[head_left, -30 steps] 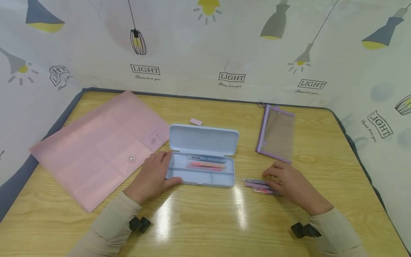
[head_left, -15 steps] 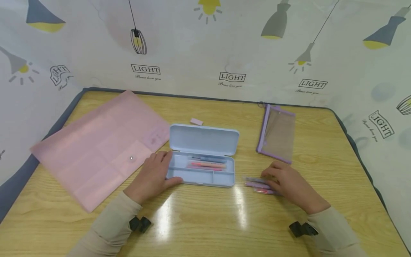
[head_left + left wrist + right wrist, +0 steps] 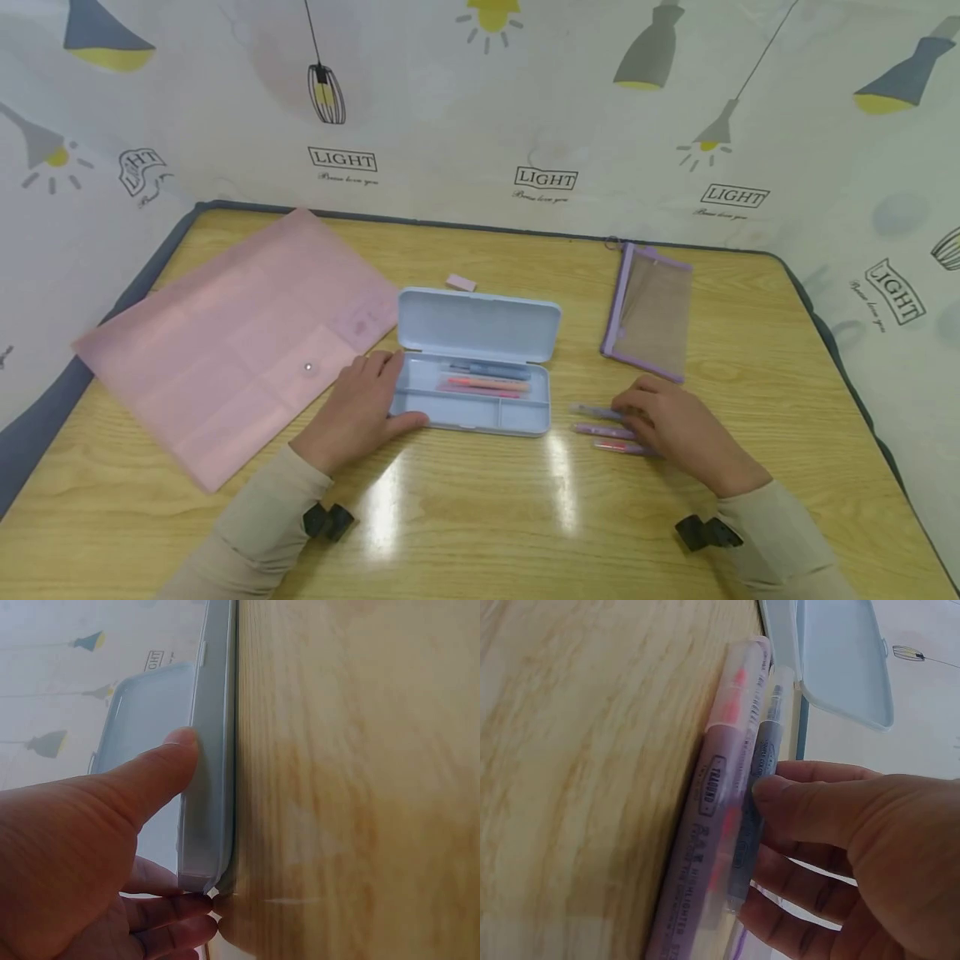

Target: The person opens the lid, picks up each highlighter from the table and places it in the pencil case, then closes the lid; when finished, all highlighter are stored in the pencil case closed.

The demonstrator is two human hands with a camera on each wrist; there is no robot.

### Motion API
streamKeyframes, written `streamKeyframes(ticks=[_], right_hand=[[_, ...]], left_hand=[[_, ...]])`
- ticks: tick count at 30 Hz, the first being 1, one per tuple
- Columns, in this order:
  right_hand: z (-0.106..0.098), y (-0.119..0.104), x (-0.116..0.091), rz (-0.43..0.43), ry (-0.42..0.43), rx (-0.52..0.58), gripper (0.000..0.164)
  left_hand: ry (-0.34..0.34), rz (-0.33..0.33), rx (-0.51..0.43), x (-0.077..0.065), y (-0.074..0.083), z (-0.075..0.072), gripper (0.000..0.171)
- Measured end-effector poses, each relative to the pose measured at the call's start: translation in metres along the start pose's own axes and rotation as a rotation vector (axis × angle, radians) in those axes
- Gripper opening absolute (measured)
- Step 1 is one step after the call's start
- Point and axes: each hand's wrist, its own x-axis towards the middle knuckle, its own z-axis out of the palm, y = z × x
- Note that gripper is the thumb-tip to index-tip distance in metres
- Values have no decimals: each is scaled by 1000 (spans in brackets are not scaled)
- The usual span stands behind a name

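My left hand [image 3: 358,410] grips the left end of a light blue pencil case [image 3: 450,410], its thumb [image 3: 169,761] on the front wall and fingers round the end. The case lies with its lid up; several pens [image 3: 487,383] are in the back compartment. To its right, my right hand [image 3: 671,429] pinches a blue-grey pen [image 3: 765,761] between thumb and fingers. In front of that pen lie a purple pen [image 3: 600,431] and a purple highlighter with a pink tip [image 3: 712,802], their right ends hidden by the hand in the head view.
A pink snap folder [image 3: 240,333] lies at the left. Behind the case is a small pink eraser [image 3: 461,283]. A see-through pouch with purple edging [image 3: 652,317] lies at the back right. A printed curtain [image 3: 450,108] borders the wooden table [image 3: 465,517].
The pens under my right hand have spread apart, the blue-grey one shifting slightly back from the other two. My left hand stays on the pencil case.
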Motion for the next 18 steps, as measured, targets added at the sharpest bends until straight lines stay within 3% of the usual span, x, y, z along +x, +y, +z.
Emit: streamKeyframes(ticks=[7,18], right_hand=[[-8,-9,8,-12,48,-16,15],[-16,-41,47,-74,38,-11,14]], left_hand=[[-6,-7,-6,1,0,-1,87],[-16,-16,-7,1,0,-1,88]])
